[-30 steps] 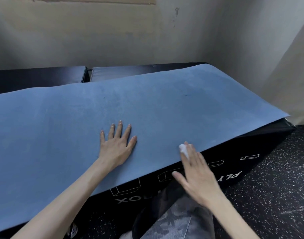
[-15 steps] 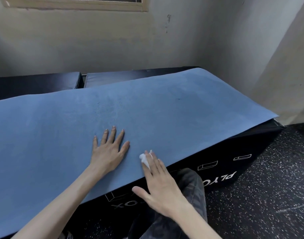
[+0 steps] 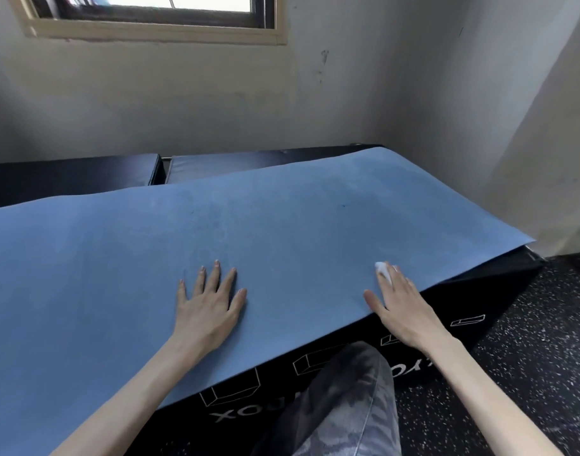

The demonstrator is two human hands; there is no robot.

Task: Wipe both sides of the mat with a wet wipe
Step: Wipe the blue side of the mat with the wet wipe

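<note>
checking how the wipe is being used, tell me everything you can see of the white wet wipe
The small white wet wipe is bunched into a wad, looking soft and crumpled. Only its far end shows, poking out beyond the fingertips of the right hand, whose straight fingers press it flat against the blue matte mat. It sits near the mat's front edge, toward its right end, above the black box that the mat drapes over. The rest of the wipe is hidden under the fingers.

Home gym corner: black plyo box (image 3: pixel 364 366), speckled rubber floor (image 3: pixel 528 373), black pads (image 3: pixel 71 176), window (image 3: pixel 150 14).
</note>
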